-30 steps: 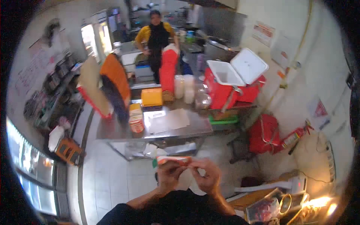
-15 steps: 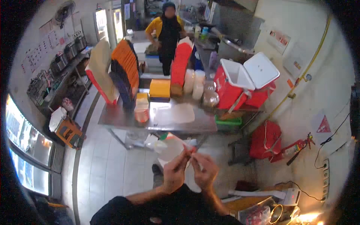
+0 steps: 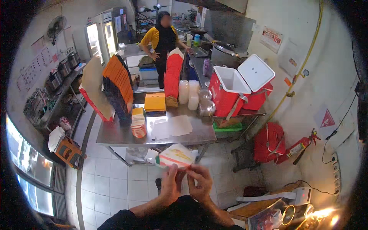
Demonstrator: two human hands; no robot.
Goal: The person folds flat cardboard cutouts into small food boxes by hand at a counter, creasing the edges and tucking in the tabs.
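A white paper food box (image 3: 177,155) with red and green printing is held up in front of me, over the floor on the near side of the steel table. My left hand (image 3: 171,185) grips its near left edge, thumb on the printed side. The fingers of my right hand (image 3: 200,182) pinch its near right corner. Part of the box's lower edge is hidden by my fingers. Beyond it, white paper sheets (image 3: 172,127) lie on the steel table (image 3: 115,135).
Tall stacks of black-and-orange boxes (image 3: 118,82) and red boxes (image 3: 173,74) stand on the table, with small cartons (image 3: 138,123) and clear tubs (image 3: 193,96). An open red cooler (image 3: 226,92) is at right. Behind the table stands a person (image 3: 163,46). A fire extinguisher (image 3: 297,149) is by the wall.
The box has turned, so its printed face now shows, and both hands have come slightly lower and left. The person behind the table now rests one arm out toward the counter.
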